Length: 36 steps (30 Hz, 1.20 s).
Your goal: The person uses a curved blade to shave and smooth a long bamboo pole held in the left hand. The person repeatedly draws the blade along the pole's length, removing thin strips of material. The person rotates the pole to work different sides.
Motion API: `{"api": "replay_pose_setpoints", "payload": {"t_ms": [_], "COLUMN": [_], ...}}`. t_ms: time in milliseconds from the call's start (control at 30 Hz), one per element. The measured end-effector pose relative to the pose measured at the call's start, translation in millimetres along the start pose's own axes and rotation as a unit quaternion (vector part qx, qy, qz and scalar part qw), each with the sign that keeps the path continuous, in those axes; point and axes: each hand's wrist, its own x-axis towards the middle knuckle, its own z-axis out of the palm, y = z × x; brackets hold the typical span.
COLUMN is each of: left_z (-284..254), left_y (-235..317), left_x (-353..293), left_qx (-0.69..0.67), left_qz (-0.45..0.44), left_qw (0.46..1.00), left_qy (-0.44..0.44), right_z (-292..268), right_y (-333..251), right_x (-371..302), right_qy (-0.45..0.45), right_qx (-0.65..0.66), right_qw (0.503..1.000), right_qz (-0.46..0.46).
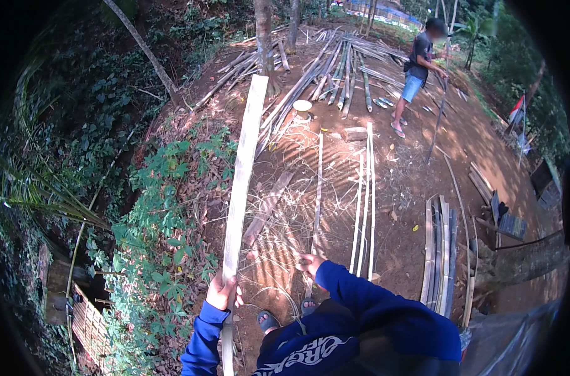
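A long, pale split-bamboo strip (242, 163) stands tilted up in front of me, its far end near a tree trunk. My left hand (221, 293) is wrapped round its lower part. To the right, my right hand (310, 266) is closed, with the fingers bent together; what it grips is too small to make out. A narrow bamboo strip (318, 194) runs along the ground just beyond that hand. Thin curled shavings (282, 225) are scattered over the soil between, and a short flat board (267, 210) lies among them.
Several pale slats (366, 200) lie ahead, with dark split bamboo (440, 250) at right. A large heap of poles (341, 69) spreads beyond. A person (418, 69) stands far right holding a long pole (437, 122). Leafy plants (166, 219) edge the left slope.
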Motion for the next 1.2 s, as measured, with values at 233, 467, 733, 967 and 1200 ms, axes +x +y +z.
{"api": "replay_pose_setpoints", "payload": {"t_ms": [233,467,733,967,1200], "left_z": [7.0,33.5,27.7,40.3,10.2], "left_y": [26.8,38.9,25.1,40.8,39.5], "left_x": [52.6,55.0,57.1,40.9,1.7], "left_qx": [0.016,-0.059,0.009,0.130,0.086], "left_qz": [0.034,0.014,0.166,0.176,0.211], "left_qw": [0.999,0.998,0.979,0.955,0.932], "left_qy": [-0.011,-0.001,0.119,0.199,0.281], "right_z": [154.4,196.5,221.9,225.3,213.4], "right_y": [-54.4,-75.4,-48.7,-36.3,-64.8], "right_x": [-73.1,-94.2,-91.3,-95.6,-106.2], "right_qy": [-0.258,-0.177,-0.150,-0.159,-0.167], "right_qx": [-0.053,-0.081,0.032,0.024,0.066], "right_qw": [0.965,0.978,0.988,0.986,0.984], "right_qz": [0.002,-0.070,-0.013,0.036,0.015]}}
